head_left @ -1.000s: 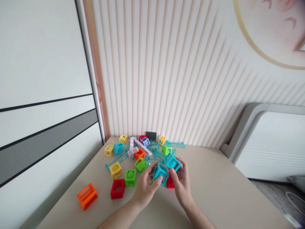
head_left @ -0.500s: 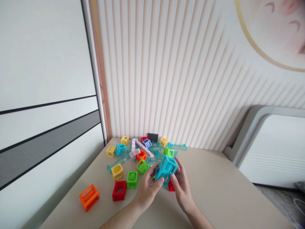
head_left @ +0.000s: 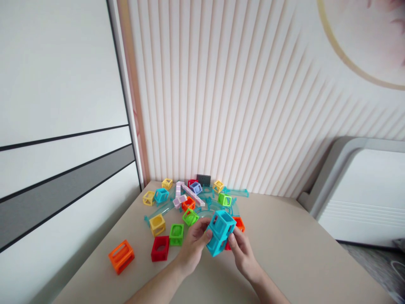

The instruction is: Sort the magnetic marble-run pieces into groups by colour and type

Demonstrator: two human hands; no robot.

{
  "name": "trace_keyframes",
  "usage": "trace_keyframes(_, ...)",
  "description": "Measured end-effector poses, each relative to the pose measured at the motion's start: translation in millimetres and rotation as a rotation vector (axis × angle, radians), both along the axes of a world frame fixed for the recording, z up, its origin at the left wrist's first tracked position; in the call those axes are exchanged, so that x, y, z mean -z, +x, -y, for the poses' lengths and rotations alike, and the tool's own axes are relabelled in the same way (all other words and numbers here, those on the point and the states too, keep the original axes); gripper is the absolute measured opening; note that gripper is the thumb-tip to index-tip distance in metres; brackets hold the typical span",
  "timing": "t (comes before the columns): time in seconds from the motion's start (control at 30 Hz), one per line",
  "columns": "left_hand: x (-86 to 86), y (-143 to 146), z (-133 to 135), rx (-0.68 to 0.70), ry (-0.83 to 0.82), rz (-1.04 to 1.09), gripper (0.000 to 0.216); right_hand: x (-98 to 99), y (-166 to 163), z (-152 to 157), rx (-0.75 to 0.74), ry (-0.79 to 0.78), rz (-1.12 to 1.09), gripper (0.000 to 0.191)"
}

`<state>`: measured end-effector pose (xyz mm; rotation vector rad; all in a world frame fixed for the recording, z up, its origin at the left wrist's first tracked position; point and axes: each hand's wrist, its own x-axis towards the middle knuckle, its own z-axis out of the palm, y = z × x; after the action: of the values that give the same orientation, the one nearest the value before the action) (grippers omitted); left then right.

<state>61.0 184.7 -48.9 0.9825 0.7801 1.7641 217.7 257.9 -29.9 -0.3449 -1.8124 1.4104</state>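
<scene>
Two blue open-frame cube blocks (head_left: pixel 220 231), joined end to end and tilted, are held above the near part of the table. My left hand (head_left: pixel 193 245) grips them from the left, thumb on the near side and fingers behind. On the right, my right hand (head_left: pixel 243 252) presses thumb and fingers against the lower block. Just behind the blocks, an orange block (head_left: pixel 239 223) and a red block (head_left: pixel 228 245) show only in part. Left of my left hand stand a green block (head_left: pixel 176 234) and a red block (head_left: pixel 160 248).
Orange (head_left: pixel 121 256) and yellow (head_left: pixel 157 224) blocks lie to the left. Clear teal track pieces (head_left: pixel 234 192), a pink-white striped bar (head_left: pixel 193 195) and several coloured blocks spread toward the ribbed wall (head_left: pixel 202 93). A black box (head_left: pixel 203 180) stands against it. A cabinet (head_left: pixel 63 202) borders the table's left side.
Both hands have turned the joined blue blocks more upright and lowered them slightly. The orange block behind my right hand has come into view. The camera view has shifted a little.
</scene>
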Motion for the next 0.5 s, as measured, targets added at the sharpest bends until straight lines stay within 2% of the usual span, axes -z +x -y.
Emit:
trace_keyframes(0.23, -6.2, 1, 4, 0.048, 0.059, 0.053, 0.028, -1.2, -3, -1, -0.019, 0.036, -0.015, 0.039)
trace_keyframes(0.5, -11.4, 2, 4, 0.101, 0.034, 0.165, 0.024, 3.9, -4, -2, 0.018, 0.062, -0.012, 0.038)
